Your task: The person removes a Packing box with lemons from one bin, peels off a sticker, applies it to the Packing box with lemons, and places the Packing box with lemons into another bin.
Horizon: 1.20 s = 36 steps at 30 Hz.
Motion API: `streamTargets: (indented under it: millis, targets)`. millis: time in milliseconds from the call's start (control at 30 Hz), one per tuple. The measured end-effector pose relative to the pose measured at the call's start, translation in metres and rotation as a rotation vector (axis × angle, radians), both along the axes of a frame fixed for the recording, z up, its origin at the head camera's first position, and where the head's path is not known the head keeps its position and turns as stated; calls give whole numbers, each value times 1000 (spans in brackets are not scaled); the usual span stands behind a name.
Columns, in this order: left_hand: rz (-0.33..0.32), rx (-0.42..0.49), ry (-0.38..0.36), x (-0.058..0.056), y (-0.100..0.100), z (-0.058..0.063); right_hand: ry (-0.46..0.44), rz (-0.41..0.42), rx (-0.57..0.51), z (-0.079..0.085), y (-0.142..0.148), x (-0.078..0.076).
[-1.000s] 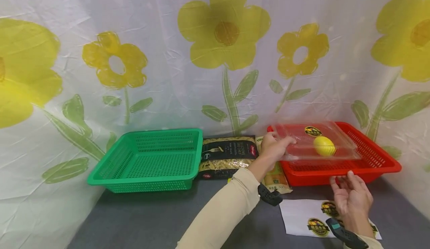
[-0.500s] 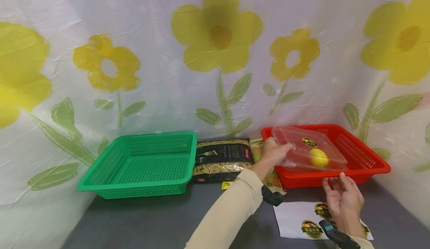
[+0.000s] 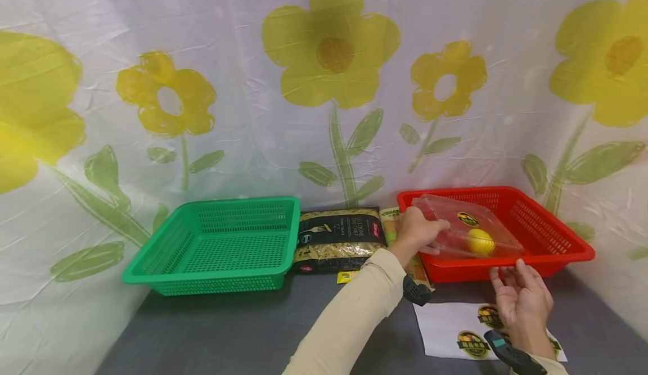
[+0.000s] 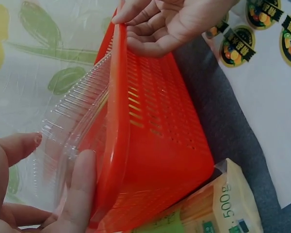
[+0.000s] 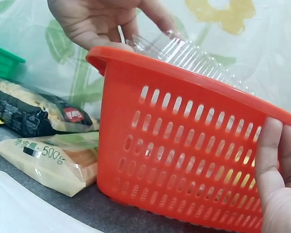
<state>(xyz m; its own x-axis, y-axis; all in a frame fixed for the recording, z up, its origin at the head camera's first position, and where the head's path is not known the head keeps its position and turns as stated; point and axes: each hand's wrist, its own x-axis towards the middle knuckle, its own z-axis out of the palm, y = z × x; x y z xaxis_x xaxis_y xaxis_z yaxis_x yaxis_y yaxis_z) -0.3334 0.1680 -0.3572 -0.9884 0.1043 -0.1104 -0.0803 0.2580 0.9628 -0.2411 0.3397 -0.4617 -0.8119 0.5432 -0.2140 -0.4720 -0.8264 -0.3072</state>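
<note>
My left hand grips the left end of a clear plastic clamshell box, which has a black-and-yellow label on top. Inside the box is a yellow round thing with a ribbed, net-like surface. The box sits tilted in the left part of a red perforated basket; its ridged edge stands above the rim in the left wrist view. At the basket's front rim, my right hand pinches the edge, palm up, with several fingers against the outer wall.
Left of the red basket lie a 500 g packet and a black-and-gold pasta bag. A green basket stands farther left. A small yellow packet and a white label sheet lie in front. A flowered curtain hangs behind.
The left hand has lowered the clear box from above the red basket down into its left part, tilting it. The right hand has come up to the basket's front rim.
</note>
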Motion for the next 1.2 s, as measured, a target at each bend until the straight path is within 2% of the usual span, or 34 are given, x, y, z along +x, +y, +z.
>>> streamTargets:
  millis: [133,267,367,533,667,800,933,1033,1200]
  targets:
    - [18,-62,8,-3,-2,0,19,17,2,0,1,-1]
    - [21,-59,5,-6,-4,1,30,26,11,0,3,-1]
    - [6,-30,-1,-8,-8,-1,34,28,2,0,4,-1]
    - [-19,82,-16,-8,-24,-6,11,29,-7,-1,3,-2]
    - [-53,163,-4,-6,-40,-7,-20,24,-12,1,3,-3]
    - [-140,237,11,-6,-57,-11,-51,15,-33,6,4,1]
    - [-212,267,47,-3,-79,-16,-113,8,2,12,2,4]
    - [-239,242,102,2,-100,-19,-179,-1,3,19,-1,4]
    - [-237,126,201,13,-139,-29,-306,-2,2,32,-6,6]
